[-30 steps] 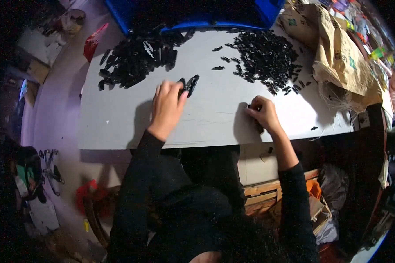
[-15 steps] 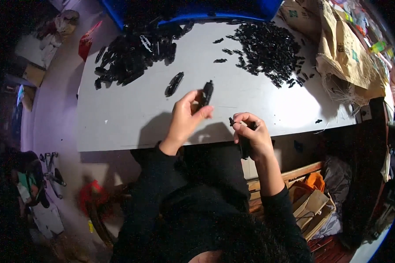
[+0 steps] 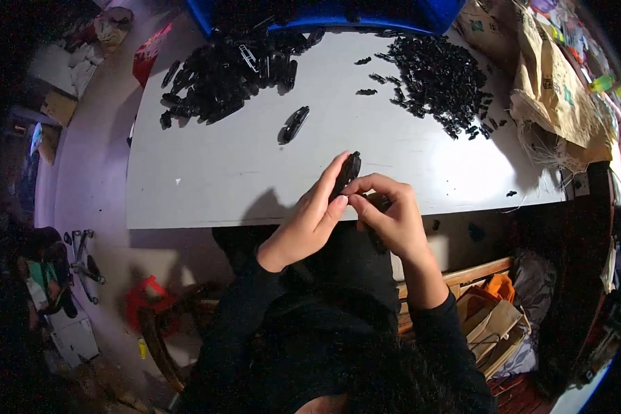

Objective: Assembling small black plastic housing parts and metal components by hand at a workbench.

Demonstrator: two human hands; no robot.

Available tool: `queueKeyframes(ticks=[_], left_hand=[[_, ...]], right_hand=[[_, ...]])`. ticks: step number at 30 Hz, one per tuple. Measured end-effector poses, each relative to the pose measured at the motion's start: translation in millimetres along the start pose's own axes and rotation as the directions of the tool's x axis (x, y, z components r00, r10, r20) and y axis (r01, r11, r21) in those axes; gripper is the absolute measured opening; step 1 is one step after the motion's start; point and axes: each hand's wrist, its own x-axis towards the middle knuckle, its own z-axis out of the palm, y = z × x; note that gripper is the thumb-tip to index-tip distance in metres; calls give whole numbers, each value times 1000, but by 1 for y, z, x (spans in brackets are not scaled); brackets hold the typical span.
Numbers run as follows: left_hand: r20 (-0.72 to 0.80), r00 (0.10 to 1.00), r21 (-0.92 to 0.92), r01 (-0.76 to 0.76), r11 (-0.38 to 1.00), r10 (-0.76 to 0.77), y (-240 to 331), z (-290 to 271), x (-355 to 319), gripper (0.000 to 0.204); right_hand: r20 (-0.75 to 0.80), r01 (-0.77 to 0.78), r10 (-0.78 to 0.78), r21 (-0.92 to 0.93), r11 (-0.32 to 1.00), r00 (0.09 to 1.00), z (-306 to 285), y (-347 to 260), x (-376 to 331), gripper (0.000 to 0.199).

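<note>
Both hands together, close over the near edge of the white table (image 3: 214, 162). Left hand (image 3: 309, 224) clamped along an elongated black plastic part (image 3: 350, 169), fingers behind it, thumb at the near end. Right hand (image 3: 397, 217) comes in from the right, thumb and index pinched at that same near end, tips just about against the left thumb; can't tell from where I stand if a small piece sits between them.

Key relation: held part slants, far end up and slightly right, pointing away from the wearer; near end sits where the fingertips meet. Left hand holds it, right hand is at its near end only.

Second elongated black part (image 3: 294, 125) lies loose beyond the hands, off to the left, long axis slanting much the same way; left hand nearer. Pile of elongated black parts (image 3: 210, 86) farther back left; pile of small black clips (image 3: 438, 86) back right, few strays (image 3: 367, 92) beside it. Blue bin (image 3: 450, 15) at the far edge.

Labels: tan woven sack (image 3: 552, 83) at right carries dark printed characters and a green mark, not transcribed. No lettering legible on black parts.
</note>
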Motion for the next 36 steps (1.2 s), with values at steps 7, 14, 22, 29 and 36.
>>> queueKeyframes(ticks=[7,14,22,29,36], left_hand=[[-49,998,-24,39,999,-40,4,-3,-18,52],[-42,978,-4,205,979,-205,5,2,-45,56],[0,986,45,168,985,-168,-6,0,-65,55],[-37,993,404,116,907,-110,-29,-16,-90,50],[-439,872,595,102,798,216,-71,-43,21,34]], right_hand=[[-10,-42,43,70,997,999,15,-8,-3,15],[34,-216,216,275,937,976,26,16,-10,37],[201,-296,242,309,904,949,39,34,-25,21],[184,76,-61,-73,994,981,44,70,-36,36],[-222,177,-528,-779,602,820,-51,79,141,18]])
